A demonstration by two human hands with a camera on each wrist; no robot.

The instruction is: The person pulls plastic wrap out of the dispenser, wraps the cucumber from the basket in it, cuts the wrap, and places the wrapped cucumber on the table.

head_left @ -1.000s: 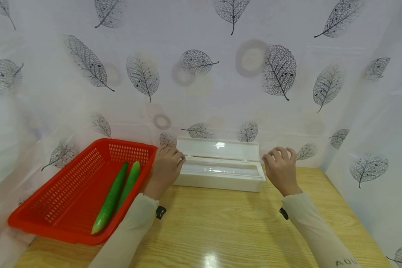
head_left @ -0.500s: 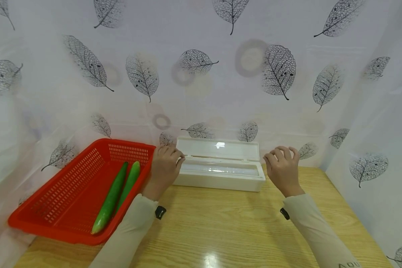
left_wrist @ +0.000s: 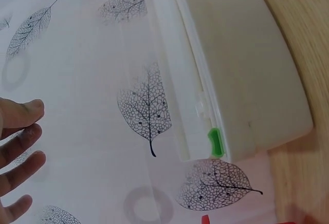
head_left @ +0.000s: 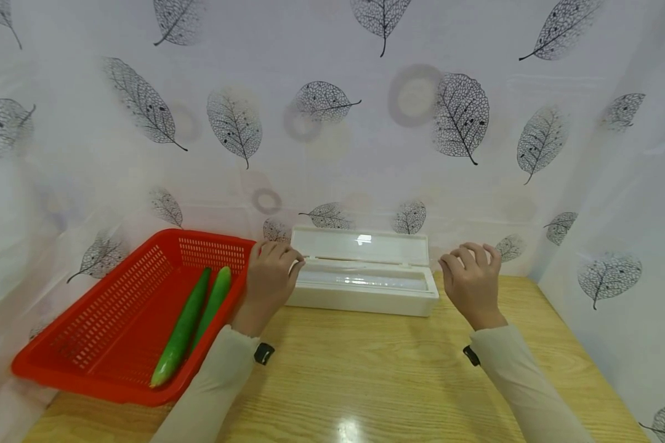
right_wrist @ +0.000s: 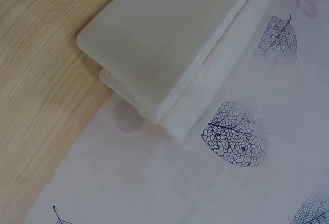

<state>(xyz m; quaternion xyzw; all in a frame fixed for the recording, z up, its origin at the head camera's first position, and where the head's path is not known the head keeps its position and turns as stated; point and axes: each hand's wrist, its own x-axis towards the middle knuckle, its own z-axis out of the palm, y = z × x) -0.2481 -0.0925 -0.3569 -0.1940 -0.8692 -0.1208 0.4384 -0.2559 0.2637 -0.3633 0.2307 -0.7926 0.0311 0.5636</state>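
Note:
A white cling film dispenser box (head_left: 360,301) sits on the table with its lid (head_left: 390,247) raised and a clear roll (head_left: 366,280) inside. A green slider (left_wrist: 216,142) shows at one end of it in the left wrist view. My left hand (head_left: 268,280) hovers by the box's left end, fingers loosely bent and apart, with nothing seen between them. Beyond the right end, my right hand (head_left: 471,280) is raised with loosely bent fingers and no visible object; the right wrist view shows the box (right_wrist: 154,44) but no fingers.
At the left, a red plastic basket (head_left: 96,286) holds two cucumbers, a longer one (head_left: 183,329) and another (head_left: 213,303) beside it. The wooden table (head_left: 360,369) meets a leaf-patterned sheet (head_left: 354,147) behind and at both sides.
My left hand has drifted slightly left and my right hand slightly right, a little farther apart. The box, basket and cucumbers stay where they were.

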